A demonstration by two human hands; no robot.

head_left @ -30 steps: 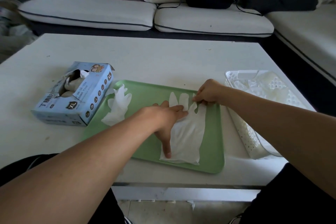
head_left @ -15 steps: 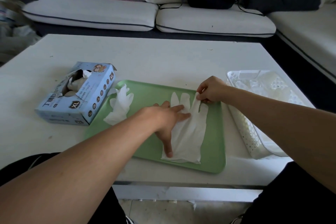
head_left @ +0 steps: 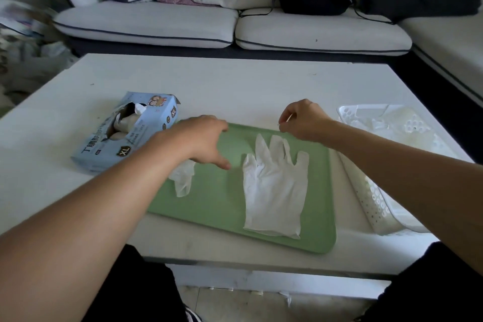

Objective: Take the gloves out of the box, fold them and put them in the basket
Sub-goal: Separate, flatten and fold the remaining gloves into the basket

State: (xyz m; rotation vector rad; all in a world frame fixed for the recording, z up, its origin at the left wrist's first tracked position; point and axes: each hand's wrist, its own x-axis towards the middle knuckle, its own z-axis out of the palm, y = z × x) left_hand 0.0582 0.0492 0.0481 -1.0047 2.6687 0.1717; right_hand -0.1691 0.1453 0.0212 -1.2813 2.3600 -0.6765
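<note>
Two gloves on green tray [head_left: 217,206]: flat glove [head_left: 274,191], long axis 12-to-6, at 6 o'clock of loosely curled, empty right hand [head_left: 304,119]; crumpled glove [head_left: 183,178] under relaxed left hand [head_left: 203,138].

flat glove [head_left: 274,188] on green tray [head_left: 217,206], both hands above, box [head_left: 125,136] left
</note>
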